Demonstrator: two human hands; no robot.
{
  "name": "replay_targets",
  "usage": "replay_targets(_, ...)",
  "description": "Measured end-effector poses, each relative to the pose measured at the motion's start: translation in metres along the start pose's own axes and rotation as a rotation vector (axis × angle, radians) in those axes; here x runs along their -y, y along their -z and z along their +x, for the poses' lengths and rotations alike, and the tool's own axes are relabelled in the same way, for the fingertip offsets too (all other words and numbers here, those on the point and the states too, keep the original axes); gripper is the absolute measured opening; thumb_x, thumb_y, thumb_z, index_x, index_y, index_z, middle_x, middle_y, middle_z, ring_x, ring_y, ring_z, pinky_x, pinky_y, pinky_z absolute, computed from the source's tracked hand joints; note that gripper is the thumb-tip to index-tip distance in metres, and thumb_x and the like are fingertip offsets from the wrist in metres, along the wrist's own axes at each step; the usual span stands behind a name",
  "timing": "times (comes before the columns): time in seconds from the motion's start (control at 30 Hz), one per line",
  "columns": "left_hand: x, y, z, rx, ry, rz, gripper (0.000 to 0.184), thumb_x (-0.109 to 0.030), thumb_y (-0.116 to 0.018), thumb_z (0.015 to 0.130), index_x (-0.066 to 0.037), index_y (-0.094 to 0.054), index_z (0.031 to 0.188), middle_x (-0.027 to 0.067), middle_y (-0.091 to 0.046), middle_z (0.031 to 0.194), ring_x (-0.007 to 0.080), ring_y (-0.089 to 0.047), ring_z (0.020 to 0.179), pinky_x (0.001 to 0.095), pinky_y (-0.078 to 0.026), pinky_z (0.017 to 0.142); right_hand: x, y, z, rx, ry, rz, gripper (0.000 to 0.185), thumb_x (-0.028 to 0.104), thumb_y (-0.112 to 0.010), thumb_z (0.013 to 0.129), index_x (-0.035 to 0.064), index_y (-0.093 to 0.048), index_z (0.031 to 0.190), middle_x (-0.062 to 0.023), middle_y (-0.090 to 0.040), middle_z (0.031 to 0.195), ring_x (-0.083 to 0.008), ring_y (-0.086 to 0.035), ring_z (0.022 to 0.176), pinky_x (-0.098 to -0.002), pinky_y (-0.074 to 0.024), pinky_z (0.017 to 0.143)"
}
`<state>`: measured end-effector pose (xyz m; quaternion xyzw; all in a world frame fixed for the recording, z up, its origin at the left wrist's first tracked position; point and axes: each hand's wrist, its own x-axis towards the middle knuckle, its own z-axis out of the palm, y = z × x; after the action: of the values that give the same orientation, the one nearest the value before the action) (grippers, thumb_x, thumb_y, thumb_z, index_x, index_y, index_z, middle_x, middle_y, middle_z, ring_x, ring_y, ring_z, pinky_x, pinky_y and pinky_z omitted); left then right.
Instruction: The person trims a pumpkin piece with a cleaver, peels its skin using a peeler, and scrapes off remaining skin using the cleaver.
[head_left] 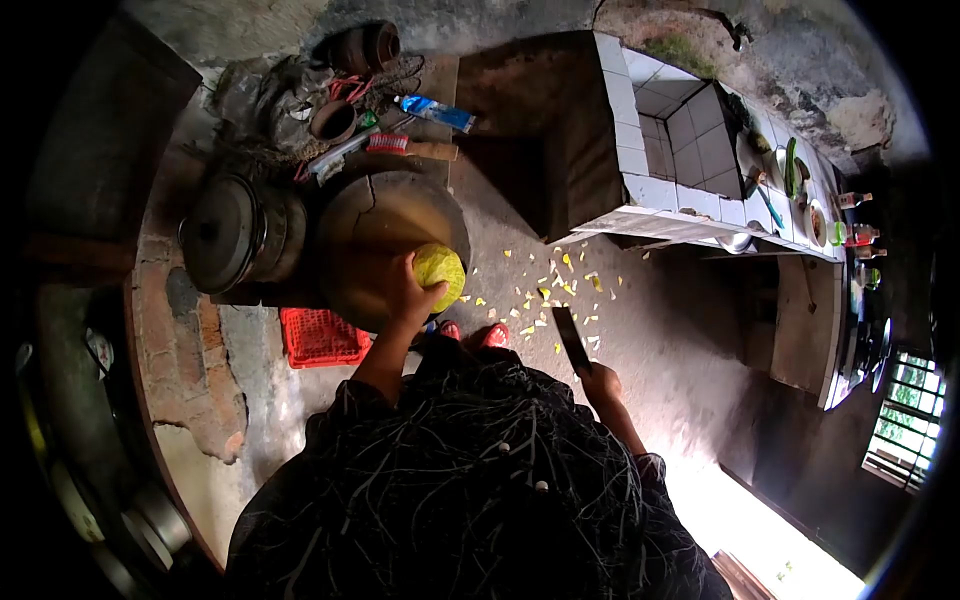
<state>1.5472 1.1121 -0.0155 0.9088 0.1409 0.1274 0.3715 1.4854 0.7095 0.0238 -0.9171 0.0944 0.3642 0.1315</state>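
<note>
My left hand is closed around a round yellow-green fruit or vegetable, whose exact kind I cannot tell. It is held up over the edge of a large round brown surface with a crack in it. My right hand grips a knife by the handle. The dark, broad blade points forward and away from my body, apart from the yellow-green piece. Scattered yellow and whitish scraps lie on the floor ahead, beyond the blade.
A red plastic basket and a lidded pot stand at left. Behind the round surface lie a red brush and a blue-and-white packet. A white-tiled counter with dishes and bottles runs along the right.
</note>
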Motion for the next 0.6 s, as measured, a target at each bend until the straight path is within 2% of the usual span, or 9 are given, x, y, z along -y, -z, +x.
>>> replay_targets(0.03, -0.006, 0.001, -0.001, -0.01, -0.003, -0.002, 0.081, -0.029, -0.081, 0.055, -0.006, -0.044, 0.123, 0.02, -0.046, 0.12, 0.036, -0.044, 0.113, 0.0465, -0.038, 0.095, 0.017, 0.008, 0.005, 0.01, 0.036, -0.042, 0.037, 0.041, -0.046, 0.087, 0.0122, -0.064, 0.102, -0.0185, -0.065, 0.098, -0.0369, -0.061, 0.094, -0.0474, -0.0482, 0.08)
replay_targets(0.1, -0.03, 0.007, -0.006, -0.106, -0.232, 0.412, 0.081, -0.029, -0.082, 0.053, -0.012, -0.046, 0.124, 0.0204, -0.041, 0.129, 0.0369, -0.041, 0.118, 0.0512, -0.036, 0.097, 0.047, 0.023, 0.008, -0.031, 0.087, 0.019, 0.034, 0.039, -0.048, 0.087, 0.0154, -0.063, 0.106, -0.0176, -0.065, 0.098, -0.0365, -0.062, 0.095, -0.047, -0.0486, 0.081)
replay_targets(0.13, -0.044, 0.012, -0.009, -0.021, -0.236, 0.45, 0.081, -0.029, -0.081, 0.056, -0.02, -0.045, 0.129, 0.0182, -0.033, 0.14, 0.0383, -0.033, 0.128, 0.0581, -0.03, 0.099, 0.061, 0.029, 0.009, -0.066, 0.112, 0.045, 0.032, 0.038, -0.049, 0.087, 0.0162, -0.063, 0.106, -0.0176, -0.066, 0.098, -0.0367, -0.062, 0.094, -0.0472, -0.0485, 0.081)
replay_targets(0.17, -0.058, 0.018, -0.012, -0.033, -0.23, 0.451, 0.081, -0.029, -0.081, 0.056, -0.02, -0.045, 0.129, 0.0182, -0.033, 0.14, 0.0383, -0.033, 0.128, 0.0581, -0.03, 0.099, 0.072, 0.033, 0.009, -0.1, 0.138, 0.069, 0.031, 0.037, -0.05, 0.087, 0.017, -0.063, 0.106, -0.0176, -0.066, 0.097, -0.0369, -0.062, 0.094, -0.0474, -0.0485, 0.081)
replay_targets(0.2, -0.067, 0.02, -0.016, 0.079, -0.27, 0.529, 0.076, -0.028, -0.078, 0.061, -0.022, -0.046, 0.129, 0.0169, -0.031, 0.142, 0.0382, -0.029, 0.131, 0.0597, -0.028, 0.1, 0.075, 0.031, 0.013, -0.161, 0.217, 0.122, 0.032, 0.037, -0.054, 0.085, 0.0118, -0.061, 0.104, -0.019, -0.065, 0.087, -0.0399, -0.061, 0.085, -0.0485, -0.0479, 0.071)
replay_targets(0.23, -0.075, 0.023, -0.019, 0.196, -0.313, 0.604, 0.071, -0.028, -0.075, 0.066, -0.024, -0.047, 0.13, 0.0155, -0.03, 0.144, 0.0381, -0.025, 0.134, 0.0613, -0.026, 0.102, 0.077, 0.031, 0.016, -0.165, 0.223, 0.117, 0.032, 0.037, -0.054, 0.085, 0.0118, -0.061, 0.104, -0.019, -0.065, 0.087, -0.0399, -0.061, 0.085, -0.0485, -0.0479, 0.071)
replay_targets(0.27, -0.062, 0.012, -0.025, 0.157, -0.363, 0.621, 0.054, -0.027, -0.062, 0.078, -0.027, -0.05, 0.13, 0.0119, -0.027, 0.147, 0.0372, -0.019, 0.138, 0.0634, -0.02, 0.104, 0.078, 0.031, 0.02, -0.177, 0.247, 0.155, 0.032, 0.037, -0.054, 0.085, 0.0113, -0.061, 0.103, -0.0186, -0.065, 0.087, -0.0395, -0.062, 0.084, -0.048, -0.0476, 0.071)
replay_targets(0.4, -0.041, -0.003, -0.033, 0.094, -0.398, 0.701, 0.044, -0.024, -0.046, 0.086, -0.027, -0.05, 0.129, 0.0083, -0.027, 0.148, 0.0361, -0.021, 0.137, 0.0627, -0.015, 0.106, 0.068, 0.041, 0.021, -0.199, 0.279, 0.203, 0.032, 0.036, -0.055, 0.084, 0.0078, -0.062, 0.097, -0.0168, -0.064, 0.08, -0.0363, -0.063, 0.077, -0.045, -0.0465, 0.066)
replay_targets(0.6, -0.029, -0.014, -0.046, 0.122, -0.389, 0.751, 0.045, -0.024, -0.044, 0.087, -0.024, -0.048, 0.132, 0.0096, -0.024, 0.149, 0.0378, -0.016, 0.138, 0.0653, -0.014, 0.104, 0.03, 0.042, 0.018, -0.18, 0.26, 0.208, 0.03, 0.031, -0.055, 0.082, 0.0053, -0.061, 0.096, -0.0149, -0.063, 0.069, -0.0292, -0.061, 0.058, -0.0425, -0.0459, 0.056)
